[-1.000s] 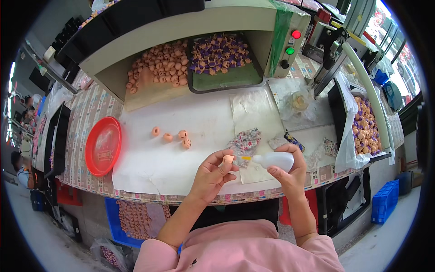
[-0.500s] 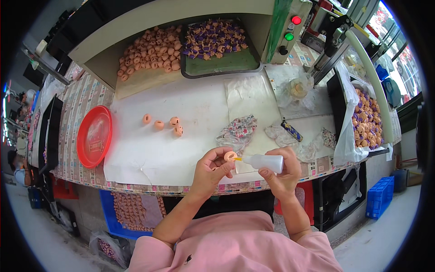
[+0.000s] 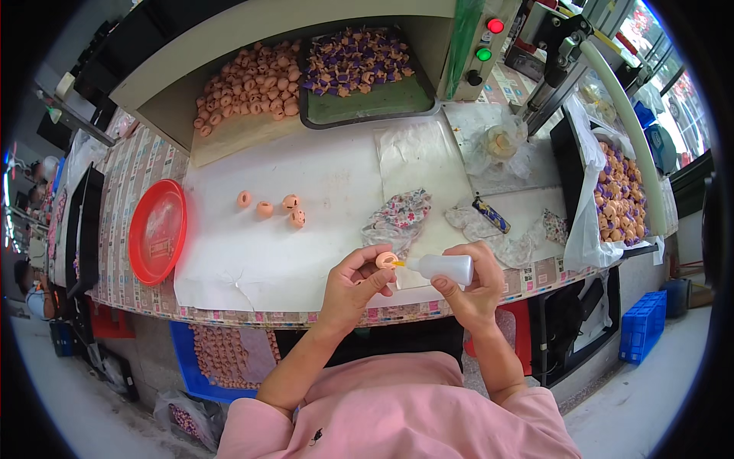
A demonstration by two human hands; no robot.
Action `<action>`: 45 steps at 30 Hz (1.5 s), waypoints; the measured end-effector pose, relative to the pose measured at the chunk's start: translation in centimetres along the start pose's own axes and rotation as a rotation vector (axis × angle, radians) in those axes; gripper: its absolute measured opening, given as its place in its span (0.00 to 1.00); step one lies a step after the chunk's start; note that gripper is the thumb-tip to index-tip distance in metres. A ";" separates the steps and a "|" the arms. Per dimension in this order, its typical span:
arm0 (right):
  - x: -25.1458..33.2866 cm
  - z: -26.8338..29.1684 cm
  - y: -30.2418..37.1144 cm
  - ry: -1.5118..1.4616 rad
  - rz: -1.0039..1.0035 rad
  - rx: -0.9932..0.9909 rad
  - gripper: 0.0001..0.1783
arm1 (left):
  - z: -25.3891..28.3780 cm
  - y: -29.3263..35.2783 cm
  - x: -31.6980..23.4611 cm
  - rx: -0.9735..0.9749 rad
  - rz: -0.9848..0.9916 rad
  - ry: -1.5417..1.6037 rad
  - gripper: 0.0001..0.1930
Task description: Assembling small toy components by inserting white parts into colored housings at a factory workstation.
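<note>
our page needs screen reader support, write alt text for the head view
A person's left hand holds a small peach-coloured piece while the right hand points the yellow tip of a white squeeze bottle at it. Four similar pieces lie on white paper, right of a red dish; behind, a tray holds purple-and-peach pieces.

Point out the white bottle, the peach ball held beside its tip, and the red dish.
white bottle (image 3: 448, 268): head view, middle of its body
peach ball (image 3: 384, 258): head view, its upward-facing side
red dish (image 3: 158, 232): head view, bare inner bottom
</note>
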State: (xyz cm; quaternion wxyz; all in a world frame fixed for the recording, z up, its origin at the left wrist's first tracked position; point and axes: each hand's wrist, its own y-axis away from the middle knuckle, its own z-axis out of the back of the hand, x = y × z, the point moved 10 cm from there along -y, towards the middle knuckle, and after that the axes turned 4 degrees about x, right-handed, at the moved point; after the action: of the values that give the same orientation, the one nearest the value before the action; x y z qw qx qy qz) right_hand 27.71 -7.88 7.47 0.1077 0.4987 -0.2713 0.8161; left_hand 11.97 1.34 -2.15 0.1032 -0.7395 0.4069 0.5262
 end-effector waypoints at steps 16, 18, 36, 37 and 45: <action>0.2 2.2 0.4 0.063 0.041 -0.041 0.21 | -0.8 -0.3 0.6 -0.068 -0.054 0.010 0.18; 0.4 2.3 0.4 0.061 0.055 -0.045 0.18 | -0.8 -0.3 0.5 -0.068 -0.078 -0.006 0.17; -0.8 2.3 0.6 0.046 0.047 -0.049 0.17 | -0.8 -0.6 0.8 -0.077 -0.097 -0.037 0.16; -0.8 2.3 0.6 0.049 0.045 -0.045 0.18 | -0.8 -0.6 0.9 -0.077 -0.097 -0.037 0.16; -2.8 2.3 0.4 0.004 -0.030 -0.106 0.19 | -0.6 0.0 0.3 -0.068 -0.052 0.097 0.17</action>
State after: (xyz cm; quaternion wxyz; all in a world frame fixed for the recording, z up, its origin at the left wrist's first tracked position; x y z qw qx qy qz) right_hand 30.64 -9.19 5.76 0.1470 0.4947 -0.3064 0.7999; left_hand 12.47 0.83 -2.19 0.0719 -0.7776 0.3740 0.5003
